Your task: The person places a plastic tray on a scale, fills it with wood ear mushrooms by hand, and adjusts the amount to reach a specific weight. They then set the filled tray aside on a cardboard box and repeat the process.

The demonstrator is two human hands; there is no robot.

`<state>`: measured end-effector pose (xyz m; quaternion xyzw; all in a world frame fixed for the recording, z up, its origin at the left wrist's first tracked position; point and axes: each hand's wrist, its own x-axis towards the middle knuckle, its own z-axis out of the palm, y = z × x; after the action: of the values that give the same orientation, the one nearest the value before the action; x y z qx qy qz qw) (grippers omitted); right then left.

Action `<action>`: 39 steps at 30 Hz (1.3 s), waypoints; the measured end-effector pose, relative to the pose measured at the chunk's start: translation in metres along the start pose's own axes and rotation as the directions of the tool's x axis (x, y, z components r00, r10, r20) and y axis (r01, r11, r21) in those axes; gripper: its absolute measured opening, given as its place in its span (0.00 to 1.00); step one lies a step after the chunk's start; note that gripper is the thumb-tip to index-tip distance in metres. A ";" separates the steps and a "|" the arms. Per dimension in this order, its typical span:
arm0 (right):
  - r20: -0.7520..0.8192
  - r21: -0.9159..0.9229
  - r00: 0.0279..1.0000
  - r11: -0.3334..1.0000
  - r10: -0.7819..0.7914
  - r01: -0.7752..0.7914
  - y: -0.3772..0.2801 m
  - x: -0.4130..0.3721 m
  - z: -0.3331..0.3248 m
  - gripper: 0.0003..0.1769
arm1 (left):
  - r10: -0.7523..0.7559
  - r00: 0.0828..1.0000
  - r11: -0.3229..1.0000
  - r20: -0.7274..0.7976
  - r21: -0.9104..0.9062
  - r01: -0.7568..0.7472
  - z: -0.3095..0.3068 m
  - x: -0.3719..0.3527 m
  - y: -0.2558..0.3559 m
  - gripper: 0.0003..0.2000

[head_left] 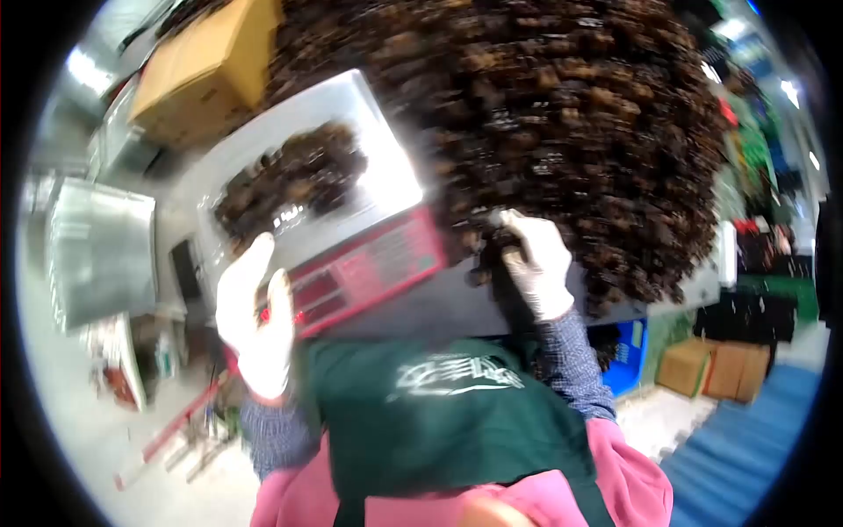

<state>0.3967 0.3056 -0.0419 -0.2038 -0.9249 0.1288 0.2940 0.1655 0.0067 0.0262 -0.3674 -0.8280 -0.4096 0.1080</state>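
Fingers (252,263) parted, my white-gloved left hand (255,321) reaches up at the near left corner of the red-edged scale (378,268). Just beyond it, a dark brown, glistening, crinkled clump (303,176) lies on the silvery pan (338,98). My right hand (542,272) angles up and left, narrowly curled at the near edge of the big, lumpy brown pile (571,114); I cannot tell if it grips a piece.
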 end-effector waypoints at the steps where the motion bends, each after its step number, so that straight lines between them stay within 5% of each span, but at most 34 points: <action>1: 0.035 0.082 0.999 0.996 0.030 -0.033 0.008 -0.002 0.000 0.28 | -0.002 0.999 1.000 -0.051 0.026 0.003 -0.005 -0.003 -0.010 0.20; 4: -0.024 0.311 0.983 0.936 0.184 -0.167 -0.008 0.027 0.000 0.25 | -0.031 0.982 0.998 -0.188 0.040 0.039 -0.032 0.005 -0.025 0.17; 7: -0.077 0.410 0.991 0.910 0.105 -0.065 -0.027 0.069 0.000 0.27 | -0.106 0.955 0.993 -0.278 0.026 0.118 -0.043 0.004 -0.039 0.17; 10: -0.092 0.456 0.993 0.883 -0.077 0.111 -0.072 0.118 0.010 0.28 | -0.088 0.956 0.994 -0.281 0.036 0.102 -0.044 0.004 -0.042 0.17; 14: -0.242 0.351 0.868 0.795 -0.434 0.495 -0.136 0.175 0.045 0.31 | -0.049 0.970 0.989 -0.236 0.123 0.080 -0.045 0.000 -0.042 0.17; 16: -0.204 0.323 0.819 0.753 -0.536 0.573 -0.171 0.186 0.058 0.30 | -0.083 0.969 0.989 -0.233 0.101 0.109 -0.044 -0.001 -0.043 0.17; 19: 0.074 0.292 0.755 0.739 -0.651 0.608 -0.196 0.183 0.104 0.21 | -0.102 0.967 0.991 -0.232 0.065 0.120 -0.044 -0.003 -0.050 0.17; 27: 0.088 0.256 0.844 0.831 -0.530 0.495 -0.207 0.168 0.115 0.25 | -0.120 0.968 0.989 -0.221 0.063 0.137 -0.045 0.017 -0.058 0.21; 31: 0.013 0.396 0.851 0.784 -0.526 0.478 -0.189 0.177 0.082 0.24 | -0.098 0.986 0.992 -0.133 0.065 0.107 -0.035 0.036 -0.051 0.23; 35: -0.075 0.264 0.970 0.933 -0.232 0.244 -0.110 0.194 0.069 0.20 | -0.044 0.999 0.991 0.023 0.130 0.040 -0.031 0.048 -0.051 0.34; 37: 0.035 0.499 0.999 0.866 -0.010 -0.008 -0.079 0.205 0.067 0.14 | -0.044 0.996 0.992 0.071 0.121 0.035 -0.023 0.055 -0.047 0.37; 39: -0.002 0.421 0.987 0.895 -0.163 0.148 -0.070 0.212 0.073 0.14 | -0.007 0.993 0.979 0.117 0.204 -0.017 -0.018 0.057 -0.052 0.40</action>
<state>0.1748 0.3311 0.0297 -0.0591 -0.8937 0.3040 0.3248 0.0867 0.0023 0.0346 -0.3797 -0.8697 -0.3000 0.0973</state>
